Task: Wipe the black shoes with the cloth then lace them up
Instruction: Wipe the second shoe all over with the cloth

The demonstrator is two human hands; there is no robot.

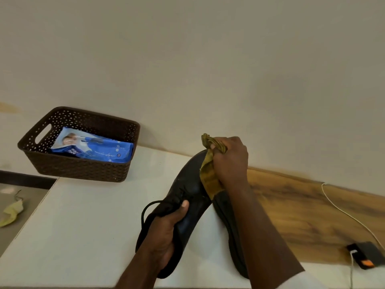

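1. Left hand (164,232) grips the held black shoe (187,197) by its heel, above the desk (83,226) near its front edge; a weak grip could drop it.
2. Right hand (230,161) bunches the cloth (209,176) on its toe; the loose lace (145,211) might snag.
3. Second shoe (233,236) lies beside, by the front edge.

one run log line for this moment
step: wiping | left hand: holds black shoe | right hand: rubs cloth on toe | laces: untied
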